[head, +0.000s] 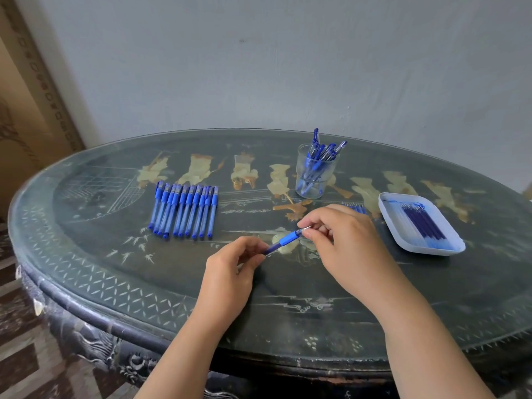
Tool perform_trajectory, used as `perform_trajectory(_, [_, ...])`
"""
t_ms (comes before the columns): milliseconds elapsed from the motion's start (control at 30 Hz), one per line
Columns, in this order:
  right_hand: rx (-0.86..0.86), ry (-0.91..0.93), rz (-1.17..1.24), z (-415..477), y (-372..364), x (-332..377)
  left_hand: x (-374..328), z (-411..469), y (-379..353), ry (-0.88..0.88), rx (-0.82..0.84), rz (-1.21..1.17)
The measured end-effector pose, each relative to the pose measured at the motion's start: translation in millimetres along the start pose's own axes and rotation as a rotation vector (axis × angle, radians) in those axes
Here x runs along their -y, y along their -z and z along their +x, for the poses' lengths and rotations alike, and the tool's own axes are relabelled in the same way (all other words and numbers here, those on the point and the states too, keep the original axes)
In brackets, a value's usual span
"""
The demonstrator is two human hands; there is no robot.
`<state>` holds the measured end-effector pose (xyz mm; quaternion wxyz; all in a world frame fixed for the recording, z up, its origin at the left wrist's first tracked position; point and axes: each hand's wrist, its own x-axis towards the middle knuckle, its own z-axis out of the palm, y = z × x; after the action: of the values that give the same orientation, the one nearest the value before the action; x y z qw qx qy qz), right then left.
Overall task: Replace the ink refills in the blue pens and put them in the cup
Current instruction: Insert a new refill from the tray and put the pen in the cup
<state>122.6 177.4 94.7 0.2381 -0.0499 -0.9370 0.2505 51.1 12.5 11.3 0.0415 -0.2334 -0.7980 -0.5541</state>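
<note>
A blue pen (283,241) is held between both hands above the table's middle. My left hand (234,262) grips its barrel at the lower end. My right hand (335,228) pinches its tip end, where a metal point shows. Several capped blue pens (184,210) lie in a row to the left. A clear cup (313,175) behind the hands stands upright with several blue pens in it. A white tray (420,226) on the right holds several dark blue refills. More refills (355,208) lie partly hidden behind my right hand.
The oval dark table (144,286) has a painted glass-covered top and a carved rim. A pale wall stands close behind it. At the far left a framed panel (34,90) leans by the wall. Patterned floor shows at lower left.
</note>
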Motion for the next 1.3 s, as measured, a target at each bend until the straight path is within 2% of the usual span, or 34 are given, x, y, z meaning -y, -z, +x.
perform_trajectory(267, [0.052, -0.097, 0.095, 1, -4, -4, -1, 0, 1, -0.020, -0.020, -0.002])
perform_trajectory(467, [0.042, -0.159, 0.399, -3, -2, -6, -2, 0, 1, -0.021, -0.027, -0.036])
perform_trajectory(533, [-0.008, -0.139, 0.393, -3, -4, -5, -2, 0, 0, -0.020, -0.027, -0.034])
perform_trajectory(633, [-0.068, -0.203, 0.370, -2, -9, -3, -2, -1, 1, -0.017, -0.023, -0.050])
perform_trajectory(800, [0.020, -0.235, 0.483, -3, -9, -6, -3, -1, 1, -0.007, -0.025, -0.061])
perform_trajectory(967, [-0.040, -0.274, 0.508, -2, -17, -4, -3, -1, 0, -0.012, -0.024, -0.064])
perform_trajectory(1100, [0.046, -0.245, 0.591, -3, -18, -7, -2, 0, 1, -0.010, -0.025, -0.072])
perform_trajectory(1167, [-0.009, -0.211, 0.577, -3, -20, -4, -2, 0, 1, -0.008, -0.024, -0.073])
perform_trajectory(1233, [-0.091, -0.266, 0.556, -3, -24, -1, -3, -1, 0, -0.008, -0.025, -0.074])
perform_trajectory(1300, [-0.092, -0.308, 0.566, -3, -27, -1, -3, -1, 1, -0.008, -0.028, -0.075])
